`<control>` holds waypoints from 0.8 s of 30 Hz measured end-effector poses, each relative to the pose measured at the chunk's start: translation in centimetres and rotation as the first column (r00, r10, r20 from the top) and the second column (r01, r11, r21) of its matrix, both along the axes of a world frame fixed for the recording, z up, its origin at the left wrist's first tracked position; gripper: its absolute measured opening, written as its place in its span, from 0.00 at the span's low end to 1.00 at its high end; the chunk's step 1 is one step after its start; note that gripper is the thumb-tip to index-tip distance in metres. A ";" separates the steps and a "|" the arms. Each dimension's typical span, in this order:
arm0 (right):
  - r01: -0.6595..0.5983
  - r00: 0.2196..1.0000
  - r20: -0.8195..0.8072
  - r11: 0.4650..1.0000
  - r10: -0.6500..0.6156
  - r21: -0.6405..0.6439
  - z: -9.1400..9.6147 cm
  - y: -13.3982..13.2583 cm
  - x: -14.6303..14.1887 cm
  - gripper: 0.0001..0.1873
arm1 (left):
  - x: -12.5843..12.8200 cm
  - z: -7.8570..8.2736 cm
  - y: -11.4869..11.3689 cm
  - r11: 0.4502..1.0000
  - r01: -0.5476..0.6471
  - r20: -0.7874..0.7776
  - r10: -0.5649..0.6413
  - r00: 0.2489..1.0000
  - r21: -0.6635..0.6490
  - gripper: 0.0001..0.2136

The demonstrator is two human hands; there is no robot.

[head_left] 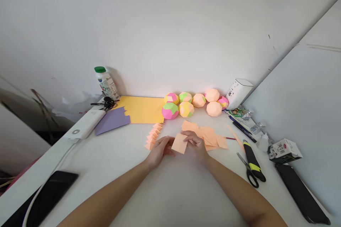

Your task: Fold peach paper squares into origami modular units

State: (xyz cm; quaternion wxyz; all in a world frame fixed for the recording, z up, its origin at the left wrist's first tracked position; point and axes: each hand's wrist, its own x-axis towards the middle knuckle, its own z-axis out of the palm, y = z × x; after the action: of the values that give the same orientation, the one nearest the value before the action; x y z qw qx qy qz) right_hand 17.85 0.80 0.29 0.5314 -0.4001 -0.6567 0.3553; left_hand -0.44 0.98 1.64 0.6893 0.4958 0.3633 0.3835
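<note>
A small peach paper square (pixel 179 144) is held above the white desk between my hands. My right hand (pixel 196 144) pinches it at its right edge, thumb and fingers closed on it. At its left edge, the curled fingers of my left hand (pixel 160 150) meet the paper, partly hidden. Just beyond my left hand lies a row of folded peach paper pieces (pixel 153 134). Loose peach paper squares (pixel 209 134) are spread in an overlapping pile behind my right hand.
Several multicoloured paper balls (pixel 170 110) line the wall. Yellow card (pixel 145 110), purple card (pixel 113 120), keys (pixel 108 103), a bottle (pixel 106 83) and a white power bank (pixel 86 124) are left. Scissors (pixel 249 172), a cutter (pixel 253 159) and a small carton (pixel 283 150) lie right.
</note>
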 end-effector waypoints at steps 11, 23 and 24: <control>-0.119 0.979 0.155 0.988 0.133 -0.100 -0.3 -0.7 -0.9 0.07 | 0.4 -0.2 -0.3 0.997 0.007 0.017 -0.005 1.000 -0.077 0.16; -0.162 0.985 0.020 0.961 0.170 -0.224 0.6 -0.6 -0.9 0.10 | 0.2 -0.4 -0.2 0.994 0.091 -0.009 -0.091 0.996 -0.057 0.11; -0.148 0.989 -0.009 0.958 0.151 -0.246 0.5 -0.5 -0.9 0.09 | 0.1 -0.3 -0.2 0.992 0.118 -0.006 -0.118 0.993 -0.055 0.11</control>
State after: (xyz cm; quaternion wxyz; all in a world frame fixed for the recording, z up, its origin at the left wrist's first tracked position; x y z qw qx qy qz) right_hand 16.99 0.26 0.82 0.4461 -0.4139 -0.6385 0.4712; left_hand -0.29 0.75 1.35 0.7223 0.4993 0.3468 0.3297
